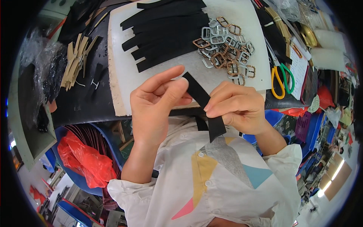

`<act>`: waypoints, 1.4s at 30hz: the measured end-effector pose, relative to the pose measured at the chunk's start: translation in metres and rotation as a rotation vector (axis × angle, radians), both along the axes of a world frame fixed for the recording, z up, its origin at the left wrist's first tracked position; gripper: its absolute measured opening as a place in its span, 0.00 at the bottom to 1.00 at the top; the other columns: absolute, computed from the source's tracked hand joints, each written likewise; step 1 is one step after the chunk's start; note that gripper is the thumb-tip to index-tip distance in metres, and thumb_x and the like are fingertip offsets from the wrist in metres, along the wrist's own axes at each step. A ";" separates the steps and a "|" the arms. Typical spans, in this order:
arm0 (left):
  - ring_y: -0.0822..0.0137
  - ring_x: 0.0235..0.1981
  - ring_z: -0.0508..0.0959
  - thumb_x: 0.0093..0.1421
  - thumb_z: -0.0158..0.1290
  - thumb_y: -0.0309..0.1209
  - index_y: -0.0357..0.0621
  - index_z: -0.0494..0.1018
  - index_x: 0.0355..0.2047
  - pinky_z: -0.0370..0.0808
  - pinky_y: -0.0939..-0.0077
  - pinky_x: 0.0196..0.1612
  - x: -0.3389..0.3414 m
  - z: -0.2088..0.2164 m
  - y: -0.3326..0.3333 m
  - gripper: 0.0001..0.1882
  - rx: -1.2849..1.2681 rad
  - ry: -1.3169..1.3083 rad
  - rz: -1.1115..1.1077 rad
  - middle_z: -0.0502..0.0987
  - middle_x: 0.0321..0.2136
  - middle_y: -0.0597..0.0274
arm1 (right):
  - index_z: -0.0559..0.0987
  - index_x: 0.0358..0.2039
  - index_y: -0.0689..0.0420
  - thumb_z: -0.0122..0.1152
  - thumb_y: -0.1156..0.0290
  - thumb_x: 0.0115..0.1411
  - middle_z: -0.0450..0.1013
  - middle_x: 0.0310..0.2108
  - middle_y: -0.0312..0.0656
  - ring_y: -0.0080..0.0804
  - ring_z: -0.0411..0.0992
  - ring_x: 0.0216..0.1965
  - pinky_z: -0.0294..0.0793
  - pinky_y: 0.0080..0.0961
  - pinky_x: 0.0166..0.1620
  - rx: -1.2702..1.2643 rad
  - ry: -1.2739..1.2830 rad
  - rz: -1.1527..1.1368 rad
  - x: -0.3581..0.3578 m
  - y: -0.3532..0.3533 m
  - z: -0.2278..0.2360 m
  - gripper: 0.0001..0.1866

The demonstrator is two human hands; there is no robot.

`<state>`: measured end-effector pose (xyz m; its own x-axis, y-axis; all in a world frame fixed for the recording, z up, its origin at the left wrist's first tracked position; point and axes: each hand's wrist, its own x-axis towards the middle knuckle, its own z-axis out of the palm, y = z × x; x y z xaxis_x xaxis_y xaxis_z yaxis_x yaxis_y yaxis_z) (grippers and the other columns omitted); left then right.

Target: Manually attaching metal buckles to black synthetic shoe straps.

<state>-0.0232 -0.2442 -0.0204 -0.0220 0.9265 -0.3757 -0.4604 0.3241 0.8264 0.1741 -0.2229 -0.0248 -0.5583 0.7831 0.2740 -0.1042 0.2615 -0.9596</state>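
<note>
Patterned shirt fabric [234, 193] lies nearest, the right hand [239, 104] pinching a black strip [196, 89], the left hand [155, 94] curled at its far end, grip indeterminable, before heaped buckles [227, 50].

The black table [81, 109] carries a white board [121, 85], with black strips [166, 34] on its left half and a heap of silver and brown buckles [227, 47] on its right. Tan sticks [75, 60] lie left of the board, scissors [273, 76] right of it.
</note>
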 end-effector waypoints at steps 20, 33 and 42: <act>0.63 0.27 0.81 0.58 0.51 0.19 0.30 0.71 0.41 0.78 0.80 0.31 0.033 0.006 -0.032 0.10 0.018 0.023 0.037 0.77 0.26 0.54 | 0.72 0.49 0.64 0.52 0.66 0.64 0.74 0.40 0.41 0.17 0.70 0.30 0.71 0.15 0.34 -0.847 0.657 -0.414 0.011 -0.026 0.010 0.17; 0.75 0.32 0.77 0.52 0.57 0.16 0.32 0.75 0.39 0.73 0.83 0.37 0.041 0.006 -0.026 0.12 0.200 0.359 -0.168 0.79 0.31 0.58 | 0.80 0.33 0.64 0.63 0.81 0.53 0.74 0.37 0.42 0.23 0.72 0.38 0.70 0.18 0.42 -0.620 0.107 -0.205 0.026 -0.040 0.009 0.06; 0.65 0.33 0.74 0.46 0.63 0.23 0.40 0.77 0.39 0.71 0.76 0.35 0.051 -0.022 0.044 0.17 0.993 1.397 -0.225 0.77 0.36 0.58 | 0.78 0.32 0.66 0.60 0.80 0.56 0.75 0.35 0.43 0.22 0.71 0.36 0.70 0.17 0.40 -0.389 -0.052 -0.616 0.045 -0.036 -0.006 0.04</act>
<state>0.0282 -0.2005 -0.0423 0.3448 0.8042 0.4842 0.7005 -0.5638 0.4375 0.2191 -0.2588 -0.0306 0.0108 0.9947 -0.1026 -0.0002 -0.1026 -0.9947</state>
